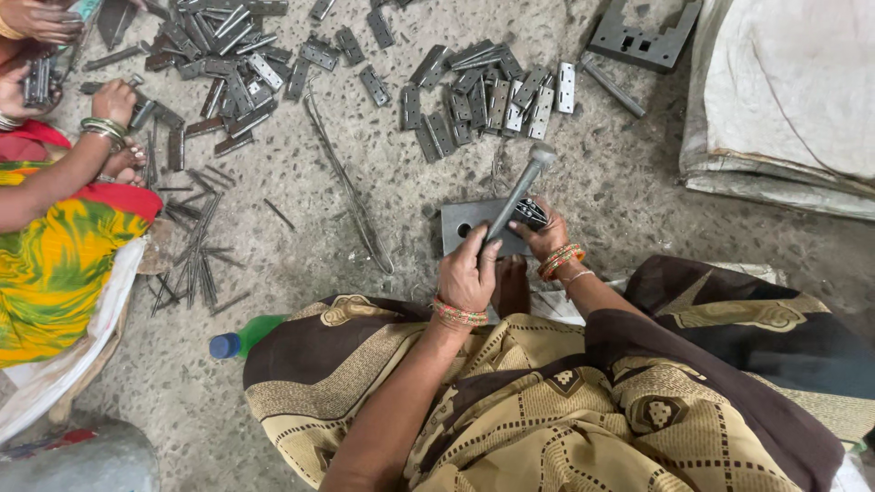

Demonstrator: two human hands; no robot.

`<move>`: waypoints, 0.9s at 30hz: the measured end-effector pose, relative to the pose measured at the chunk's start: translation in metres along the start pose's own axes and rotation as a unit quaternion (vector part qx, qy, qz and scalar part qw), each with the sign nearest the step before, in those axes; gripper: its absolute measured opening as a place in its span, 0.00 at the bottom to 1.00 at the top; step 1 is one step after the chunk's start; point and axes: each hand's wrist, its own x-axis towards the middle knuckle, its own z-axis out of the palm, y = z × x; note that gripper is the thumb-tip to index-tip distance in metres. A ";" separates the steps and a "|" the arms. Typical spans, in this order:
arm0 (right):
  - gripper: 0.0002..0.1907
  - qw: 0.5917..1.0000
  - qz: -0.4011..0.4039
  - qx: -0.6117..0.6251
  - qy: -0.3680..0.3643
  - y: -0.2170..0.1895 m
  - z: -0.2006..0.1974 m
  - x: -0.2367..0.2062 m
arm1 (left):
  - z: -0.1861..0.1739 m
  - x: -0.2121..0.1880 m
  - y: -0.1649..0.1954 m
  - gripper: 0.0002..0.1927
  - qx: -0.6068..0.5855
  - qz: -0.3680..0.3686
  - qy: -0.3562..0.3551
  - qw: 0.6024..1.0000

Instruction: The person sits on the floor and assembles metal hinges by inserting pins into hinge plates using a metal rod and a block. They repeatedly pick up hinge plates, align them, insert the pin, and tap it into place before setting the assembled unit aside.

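Note:
My left hand (467, 276) grips the handle of a steel hammer (521, 189), whose head is raised and points toward the far side. My right hand (549, 239) holds a small dark hinge (530, 214) on a square grey metal plate with a hole (458, 227) lying on the floor in front of me. Both wrists carry coloured bangles. My foot shows just below the plate, between my hands.
Loose metal hinges lie in a pile (483, 96) beyond the plate and in another pile (228, 64) at the far left. Thin pins (196, 246) are scattered at the left. A green bottle (246, 337), a co-worker's hand (114, 100), a metal fixture (643, 36) and a white sack (784, 100) surround me.

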 end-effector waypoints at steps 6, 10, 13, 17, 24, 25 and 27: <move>0.21 1.000 -0.013 -0.014 0.007 0.005 0.000 0.005 | 0.015 0.008 -0.010 0.17 0.190 -0.199 -0.267 0.924; 0.17 0.995 -0.052 -0.086 -0.009 0.006 0.000 0.002 | 0.008 0.003 -0.015 0.15 0.120 -0.085 -0.132 0.980; 0.19 0.997 -0.058 -0.032 -0.034 0.003 -0.002 -0.001 | 0.003 -0.002 -0.006 0.14 0.000 -0.012 0.000 1.000; 0.19 0.994 -0.073 -0.064 -0.048 -0.001 -0.004 -0.002 | 0.005 0.004 0.001 0.15 -0.071 0.011 0.037 0.997; 0.22 0.998 -0.032 -0.043 -0.022 -0.001 -0.004 0.001 | 0.007 0.010 -0.016 0.13 0.168 -0.140 -0.144 0.965; 0.21 0.998 -0.016 -0.058 -0.019 -0.001 -0.004 0.001 | 0.005 0.008 -0.017 0.13 0.144 -0.115 -0.106 0.977; 0.21 0.999 -0.022 -0.038 -0.022 -0.002 -0.004 0.001 | 0.000 0.004 -0.017 0.13 0.084 -0.072 -0.027 0.993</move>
